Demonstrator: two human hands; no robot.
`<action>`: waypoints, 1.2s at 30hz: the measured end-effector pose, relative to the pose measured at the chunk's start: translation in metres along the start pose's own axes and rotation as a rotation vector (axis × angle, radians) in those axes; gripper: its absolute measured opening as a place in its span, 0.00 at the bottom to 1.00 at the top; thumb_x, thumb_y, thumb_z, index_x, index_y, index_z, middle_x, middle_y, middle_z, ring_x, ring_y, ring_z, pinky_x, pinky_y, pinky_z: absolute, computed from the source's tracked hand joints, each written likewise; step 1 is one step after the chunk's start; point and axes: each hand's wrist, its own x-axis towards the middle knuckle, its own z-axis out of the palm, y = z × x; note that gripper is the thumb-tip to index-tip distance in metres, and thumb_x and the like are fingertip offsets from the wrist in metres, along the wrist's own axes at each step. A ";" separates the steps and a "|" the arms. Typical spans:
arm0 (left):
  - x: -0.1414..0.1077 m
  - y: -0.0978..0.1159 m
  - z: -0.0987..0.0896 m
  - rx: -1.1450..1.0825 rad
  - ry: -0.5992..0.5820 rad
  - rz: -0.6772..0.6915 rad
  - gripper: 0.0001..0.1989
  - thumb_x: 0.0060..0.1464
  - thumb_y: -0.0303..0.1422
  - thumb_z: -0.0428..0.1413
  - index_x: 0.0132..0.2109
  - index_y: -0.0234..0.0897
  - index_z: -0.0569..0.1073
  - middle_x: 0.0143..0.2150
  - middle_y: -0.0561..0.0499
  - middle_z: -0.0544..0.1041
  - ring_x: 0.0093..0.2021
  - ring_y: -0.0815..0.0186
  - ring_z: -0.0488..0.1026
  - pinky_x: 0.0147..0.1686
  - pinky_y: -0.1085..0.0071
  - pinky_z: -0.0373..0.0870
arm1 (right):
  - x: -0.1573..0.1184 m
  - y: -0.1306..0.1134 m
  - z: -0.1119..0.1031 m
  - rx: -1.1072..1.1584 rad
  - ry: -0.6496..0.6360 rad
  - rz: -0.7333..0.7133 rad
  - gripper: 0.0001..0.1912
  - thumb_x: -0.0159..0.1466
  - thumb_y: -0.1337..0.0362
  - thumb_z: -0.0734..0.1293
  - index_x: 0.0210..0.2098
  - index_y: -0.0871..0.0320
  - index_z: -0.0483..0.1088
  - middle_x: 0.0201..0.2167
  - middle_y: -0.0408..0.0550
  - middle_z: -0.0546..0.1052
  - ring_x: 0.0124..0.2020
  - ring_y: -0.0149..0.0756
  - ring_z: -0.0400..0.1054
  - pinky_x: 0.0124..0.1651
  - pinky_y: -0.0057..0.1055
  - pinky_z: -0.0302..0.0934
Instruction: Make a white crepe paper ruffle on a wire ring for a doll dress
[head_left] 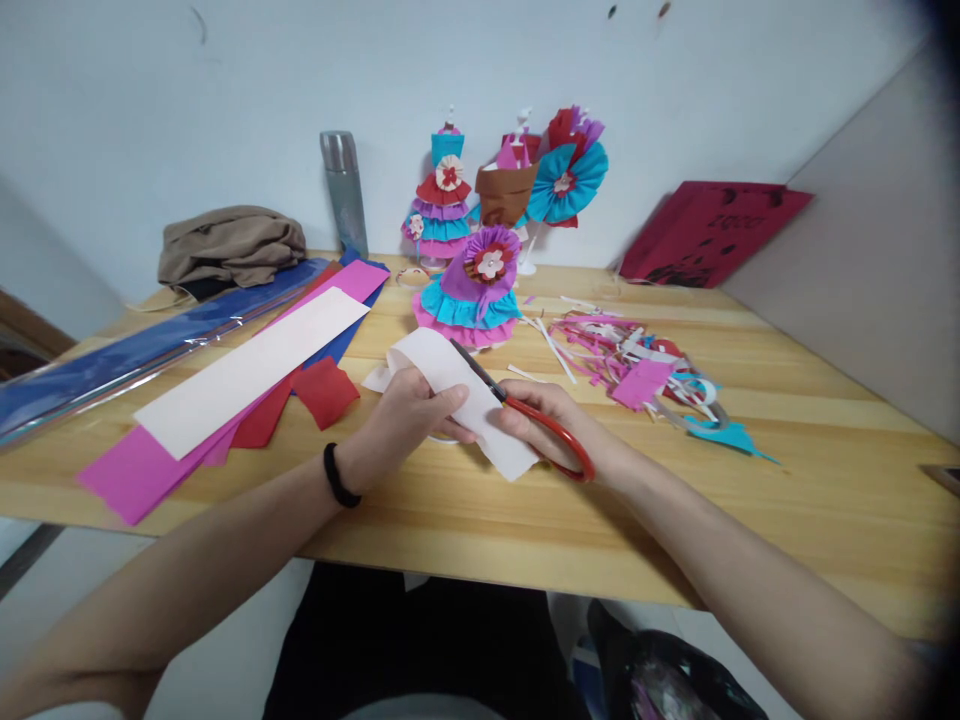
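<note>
White crepe-like paper (484,405), curled over on itself, is held up above the front part of the wooden surface (645,525), between the two hands. From where I stand, the left hand (409,408) is clamped on it, thumb lying across the top and fingers tucked beneath. The right hand (566,412) is closed around the red handles of the scissors (546,422), whose dark blades slant over the paper toward its far edge; I can't tell whether they are parted or biting.

The trouble I'd watch for is the left thumb, resting close to the blades: if the paper slipped or the scissors swung inward, skin could get nicked. Because the sheet curls, a cut might also wander or catch a second layer underneath. The blade tip points toward the little ruffled dress (469,295) just beyond, so a careless forward push could snag its frills or knock it. And any trimmed piece falling to the right might get lost in the heap of scraps (641,385) there.
</note>
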 end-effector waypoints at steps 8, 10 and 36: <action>0.002 -0.003 -0.008 -0.026 0.027 0.071 0.15 0.46 0.34 0.63 0.39 0.29 0.72 0.35 0.45 0.80 0.31 0.63 0.79 0.26 0.73 0.78 | -0.008 -0.010 -0.032 -0.377 0.060 -0.009 0.22 0.58 0.46 0.67 0.33 0.61 0.69 0.25 0.44 0.70 0.26 0.31 0.62 0.27 0.28 0.54; 0.003 0.002 -0.012 -0.055 0.104 0.143 0.15 0.46 0.33 0.63 0.41 0.31 0.71 0.36 0.47 0.80 0.33 0.63 0.79 0.26 0.73 0.78 | -0.009 -0.009 -0.047 -0.666 0.101 0.073 0.20 0.57 0.47 0.68 0.32 0.60 0.70 0.23 0.44 0.70 0.24 0.32 0.62 0.26 0.28 0.52; 0.004 0.023 -0.014 -0.164 0.444 0.381 0.06 0.49 0.24 0.56 0.26 0.33 0.73 0.18 0.54 0.73 0.18 0.72 0.69 0.18 0.77 0.68 | -0.006 0.004 -0.058 -1.159 0.234 0.216 0.18 0.67 0.63 0.57 0.48 0.53 0.76 0.37 0.51 0.81 0.37 0.41 0.73 0.36 0.31 0.57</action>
